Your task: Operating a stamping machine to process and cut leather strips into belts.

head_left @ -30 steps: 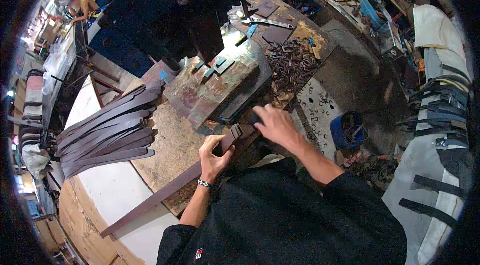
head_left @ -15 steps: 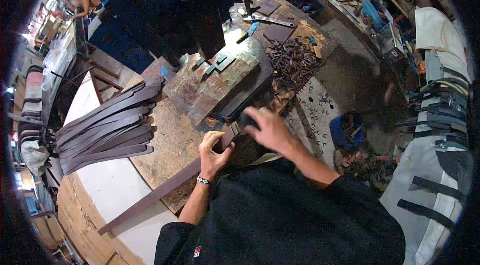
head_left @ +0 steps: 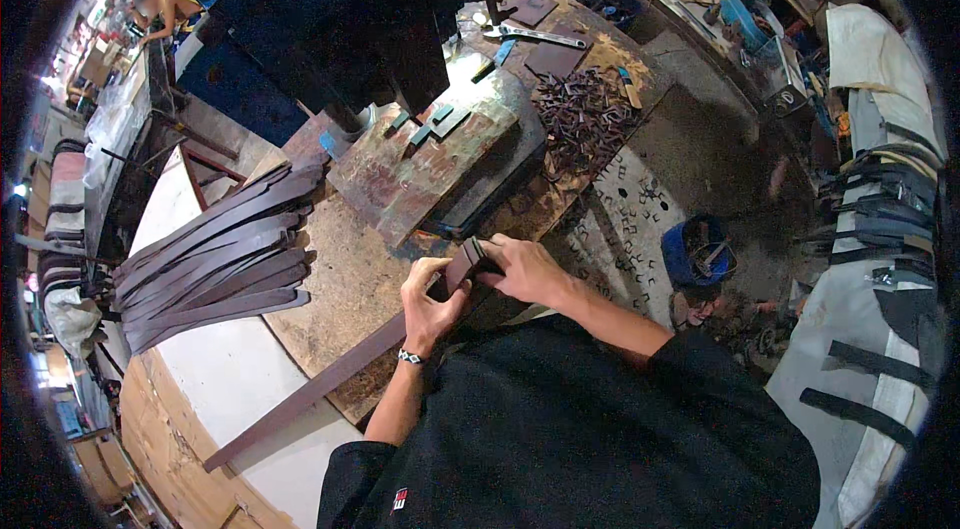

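A long dark brown strap (head_left: 305, 397), apparently leather, slants across the bench from the lower left to my hands. My left hand (head_left: 430, 307), with a beaded bracelet at its wrist, is closed around the strap near its upper end, thumb on one side and fingers on the other. There the strap end (head_left: 462, 265) shows as a short stack of layers, tilted upward. On the right side of that end, my right hand (head_left: 527, 272) pinches it, its fingertips partly hidden behind the layers. Just beyond both hands stands the press's worn block (head_left: 400, 191), with small green-grey metal pieces (head_left: 437, 125) on top.
Several dark straps (head_left: 215, 254) lie fanned on the left. A dark blue machine (head_left: 330, 19) rises ahead. Small brown offcuts (head_left: 585, 114) and an adjustable wrench (head_left: 535, 35) lie at the bench's far right. A blue bucket (head_left: 697, 251) stands on the floor; another person works far left.
My right hand, blurred and slightly higher before, has come down onto the strap end and grips it. My left hand keeps its hold in nearly the same place.
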The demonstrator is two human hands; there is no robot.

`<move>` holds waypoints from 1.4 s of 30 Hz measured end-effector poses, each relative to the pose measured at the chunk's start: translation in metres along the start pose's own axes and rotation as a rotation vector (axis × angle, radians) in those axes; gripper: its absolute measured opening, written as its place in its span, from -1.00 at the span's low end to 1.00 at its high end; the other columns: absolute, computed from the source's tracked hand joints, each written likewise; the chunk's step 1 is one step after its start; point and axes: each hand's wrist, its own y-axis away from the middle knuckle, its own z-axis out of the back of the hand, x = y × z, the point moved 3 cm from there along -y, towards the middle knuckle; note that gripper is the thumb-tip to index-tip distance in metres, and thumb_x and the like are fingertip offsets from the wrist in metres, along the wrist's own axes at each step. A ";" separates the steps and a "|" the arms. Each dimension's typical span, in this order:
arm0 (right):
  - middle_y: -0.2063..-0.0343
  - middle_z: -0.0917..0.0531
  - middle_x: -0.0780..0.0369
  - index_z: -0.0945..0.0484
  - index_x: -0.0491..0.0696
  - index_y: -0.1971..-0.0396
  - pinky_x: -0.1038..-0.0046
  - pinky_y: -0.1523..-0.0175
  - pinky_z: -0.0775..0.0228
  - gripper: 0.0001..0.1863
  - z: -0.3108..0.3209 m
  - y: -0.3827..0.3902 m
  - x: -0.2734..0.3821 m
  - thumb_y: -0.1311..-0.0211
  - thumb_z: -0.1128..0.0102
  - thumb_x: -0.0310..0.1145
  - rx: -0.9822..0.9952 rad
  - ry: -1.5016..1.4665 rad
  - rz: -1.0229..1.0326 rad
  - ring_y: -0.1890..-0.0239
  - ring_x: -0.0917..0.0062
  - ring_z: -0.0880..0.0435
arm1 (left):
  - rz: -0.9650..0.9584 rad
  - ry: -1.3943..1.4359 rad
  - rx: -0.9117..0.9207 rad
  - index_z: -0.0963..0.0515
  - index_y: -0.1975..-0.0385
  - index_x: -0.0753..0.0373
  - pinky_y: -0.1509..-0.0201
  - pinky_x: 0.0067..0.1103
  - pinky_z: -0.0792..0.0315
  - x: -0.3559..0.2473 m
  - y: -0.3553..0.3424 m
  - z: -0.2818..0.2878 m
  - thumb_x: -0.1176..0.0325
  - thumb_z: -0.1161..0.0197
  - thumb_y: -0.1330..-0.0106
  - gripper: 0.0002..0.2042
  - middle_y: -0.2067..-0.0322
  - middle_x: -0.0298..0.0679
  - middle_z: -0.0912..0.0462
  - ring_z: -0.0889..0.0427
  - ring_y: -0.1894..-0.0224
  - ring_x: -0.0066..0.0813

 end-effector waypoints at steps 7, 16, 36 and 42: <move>0.25 -0.62 0.03 -0.50 0.02 -0.14 0.10 0.14 -0.55 -0.47 0.039 -0.004 -0.016 -0.17 -0.42 -0.23 -0.140 0.199 -0.072 0.20 0.05 -0.68 | 0.014 -0.014 -0.015 -0.60 0.21 0.37 -0.01 -0.41 -0.53 -0.002 0.004 0.002 0.38 -0.47 0.00 -0.65 0.22 -0.07 -0.66 -0.67 0.12 -0.17; 0.16 -0.60 0.08 -0.47 0.15 -0.26 0.14 0.07 -0.58 -0.37 0.021 0.021 -0.023 -0.13 -0.40 -0.29 0.020 0.072 0.032 0.16 0.09 -0.68 | 0.008 -0.009 -0.003 -0.60 0.22 0.40 -0.03 -0.41 -0.52 0.000 0.003 0.002 0.41 -0.47 0.01 -0.65 0.21 -0.06 -0.66 -0.67 0.12 -0.17; 0.27 -0.56 0.09 -0.51 0.02 -0.15 0.10 0.15 -0.52 -0.49 0.037 0.005 0.001 -0.16 -0.38 -0.34 -0.184 0.278 -0.102 0.20 0.11 -0.66 | 0.004 -0.006 0.017 -0.57 0.22 0.40 0.11 -0.45 -0.48 -0.002 0.000 0.001 0.39 -0.45 -0.03 -0.66 0.33 -0.09 -0.58 -0.61 0.24 -0.19; 0.24 -0.60 0.07 -0.54 0.03 -0.12 0.14 0.13 -0.54 -0.54 0.052 0.002 -0.008 -0.19 -0.36 -0.31 -0.234 0.265 -0.131 0.20 0.08 -0.67 | 0.029 0.000 0.018 -0.57 0.22 0.40 0.07 -0.45 -0.48 0.000 0.002 0.002 0.41 -0.45 -0.02 -0.66 0.32 -0.09 -0.58 -0.61 0.21 -0.20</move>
